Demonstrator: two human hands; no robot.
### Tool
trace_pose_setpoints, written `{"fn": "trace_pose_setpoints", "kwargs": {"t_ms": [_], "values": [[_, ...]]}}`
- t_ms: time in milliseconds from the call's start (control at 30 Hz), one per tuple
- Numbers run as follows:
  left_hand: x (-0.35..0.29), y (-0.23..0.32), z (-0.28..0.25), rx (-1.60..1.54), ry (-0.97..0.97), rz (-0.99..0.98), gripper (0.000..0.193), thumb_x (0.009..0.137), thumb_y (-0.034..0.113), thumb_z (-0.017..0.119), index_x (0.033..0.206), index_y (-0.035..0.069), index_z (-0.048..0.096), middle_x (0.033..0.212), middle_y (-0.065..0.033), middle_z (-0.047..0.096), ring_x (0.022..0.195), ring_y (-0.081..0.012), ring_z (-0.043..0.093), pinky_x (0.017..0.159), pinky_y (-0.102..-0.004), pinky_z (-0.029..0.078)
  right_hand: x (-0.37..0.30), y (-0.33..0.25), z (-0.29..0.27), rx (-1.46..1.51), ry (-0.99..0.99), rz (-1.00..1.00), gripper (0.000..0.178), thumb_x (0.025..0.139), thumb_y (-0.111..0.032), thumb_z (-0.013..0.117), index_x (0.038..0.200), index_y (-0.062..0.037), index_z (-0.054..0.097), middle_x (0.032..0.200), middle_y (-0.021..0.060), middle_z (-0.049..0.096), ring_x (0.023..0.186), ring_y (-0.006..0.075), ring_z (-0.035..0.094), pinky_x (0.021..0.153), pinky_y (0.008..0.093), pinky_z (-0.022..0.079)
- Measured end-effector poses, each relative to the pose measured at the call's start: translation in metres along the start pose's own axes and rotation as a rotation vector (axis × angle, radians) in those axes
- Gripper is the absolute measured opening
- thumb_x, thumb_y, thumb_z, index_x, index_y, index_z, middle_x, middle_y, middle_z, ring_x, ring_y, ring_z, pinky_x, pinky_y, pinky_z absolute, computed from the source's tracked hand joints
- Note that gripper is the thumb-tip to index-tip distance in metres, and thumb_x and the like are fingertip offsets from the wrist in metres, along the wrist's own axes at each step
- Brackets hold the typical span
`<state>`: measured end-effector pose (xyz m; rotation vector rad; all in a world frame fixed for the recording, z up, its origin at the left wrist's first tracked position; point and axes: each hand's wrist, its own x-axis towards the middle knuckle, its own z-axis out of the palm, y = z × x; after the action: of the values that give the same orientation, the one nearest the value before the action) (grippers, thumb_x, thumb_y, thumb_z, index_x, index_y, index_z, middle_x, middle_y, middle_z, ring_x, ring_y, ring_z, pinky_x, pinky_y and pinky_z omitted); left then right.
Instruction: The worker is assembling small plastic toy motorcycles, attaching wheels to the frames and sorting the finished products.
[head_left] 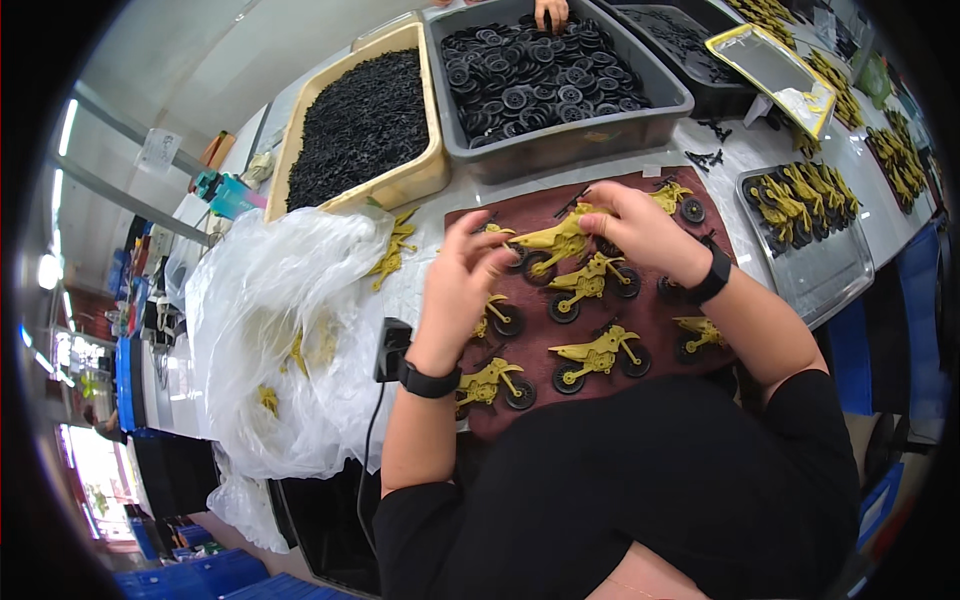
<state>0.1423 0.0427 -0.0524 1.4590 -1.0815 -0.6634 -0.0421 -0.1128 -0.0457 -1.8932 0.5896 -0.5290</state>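
Above the dark red mat (640, 310), a yellow toy motorcycle (555, 238) with black wheels is held between my hands. The fingers and thumb of my right hand (650, 235) grip its upper right end. At its left tip, the thumb and a finger of my left hand (465, 270) close on the pointed tail, while another finger sticks up. Just below the held toy lies a yellow toy motorcycle (590, 285). Nearer me are more of them, one toy motorcycle (600, 357) in the middle and another toy motorcycle (490, 383) under my left wrist. My forearms hide parts of the rows.
A grey bin (570, 135) of black wheels and a cream bin (440, 165) of small black parts stand behind the mat. Another person's hand (551, 14) reaches into the wheels. Clear plastic bags (290, 370) lie left; a metal tray (840, 275) of yellow toys sits right.
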Motion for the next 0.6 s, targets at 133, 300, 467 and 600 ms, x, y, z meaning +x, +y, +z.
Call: {"fn": "trace_pose_setpoints", "kwargs": {"t_ms": [133,300,467,600], "values": [[0.008,-0.052,-0.075,1.166,0.198,0.080,0.024,0.083,0.011,0.063,0.105,0.002,0.059,0.096,-0.0155,0.065,0.090,-0.0330,0.061,0.076,-0.0447,0.048,0.026,0.029,0.002,-0.366,0.017,0.110,0.034,0.092,-0.022,0.059,0.106,0.0077,0.052,0.093,0.0232,0.064,0.086,0.0336,0.064,0.076,0.0398,0.049],[0.010,-0.073,-0.106,1.434,0.153,-0.192,0.024,0.078,0.012,0.064,0.100,0.006,0.060,0.097,-0.0142,0.064,0.095,-0.0324,0.061,0.079,-0.0483,0.046,0.036,0.040,0.012,-0.646,-0.054,-0.023,0.033,0.089,-0.023,0.060,0.089,0.0094,0.060,0.092,0.0291,0.060,0.090,0.0427,0.058,0.081,0.0463,0.047],[0.012,-0.085,-0.113,1.462,0.195,-0.028,0.028,0.073,0.013,0.064,0.100,0.005,0.057,0.096,-0.0166,0.064,0.093,-0.0343,0.061,0.079,-0.0486,0.045,0.042,0.041,-0.002,-0.633,-0.031,-0.052,0.030,0.086,-0.020,0.062,0.094,0.0084,0.062,0.095,0.0274,0.061,0.092,0.0410,0.059,0.082,0.0456,0.047],[0.009,-0.063,-0.110,1.379,0.032,-0.246,0.038,0.069,0.017,0.068,0.099,0.000,0.053,0.097,-0.0220,0.062,0.089,-0.0403,0.061,0.079,-0.0489,0.047,0.045,0.041,-0.024,-0.532,0.054,-0.053,0.031,0.084,-0.014,0.062,0.109,0.0051,0.062,0.102,0.0235,0.064,0.097,0.0372,0.061,0.085,0.0404,0.049]]}}
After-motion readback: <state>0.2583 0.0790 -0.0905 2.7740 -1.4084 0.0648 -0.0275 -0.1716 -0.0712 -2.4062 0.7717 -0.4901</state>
